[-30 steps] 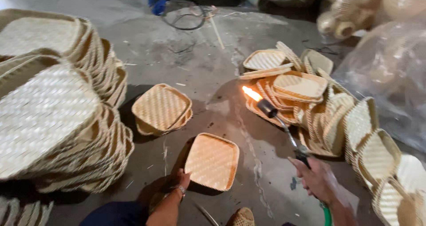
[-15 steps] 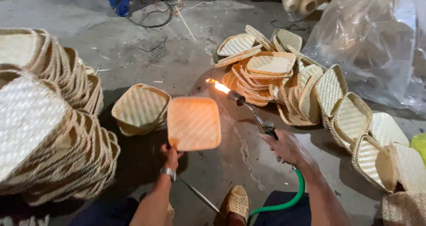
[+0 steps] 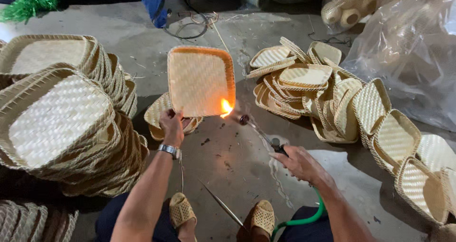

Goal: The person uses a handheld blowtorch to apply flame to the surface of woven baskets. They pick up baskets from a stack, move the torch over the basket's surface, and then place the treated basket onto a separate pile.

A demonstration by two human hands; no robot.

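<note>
**Q:** At centre frame, what does each hand hold?

**A:** Left hand (image 3: 172, 127): grip closed on the lower edge of a square woven tray (image 3: 200, 80), held upright above the concrete floor (image 3: 228, 151), its hollow face turned toward the camera. Right hand (image 3: 300, 162): grip closed around the handle of a gas torch (image 3: 260, 133), from which a green hose (image 3: 304, 218) trails back past the forearm.

**Q:** Where is the flame?

**A:** Flame (image 3: 226, 108): at the torch tip, touching the tray's lower right corner; the rim there glows orange.

**Q:** What surrounds the work?

**A:** Stacked trays (image 3: 61, 123): tall nested piles to the left. Loose trays (image 3: 313, 90): a scattered heap to the right, continuing along the right edge. A second small stack (image 3: 159, 116) lies on the floor just behind the held tray. Woven sandals (image 3: 181, 209) show at the bottom edge, with a thin metal rod (image 3: 221, 203) between them.
</note>
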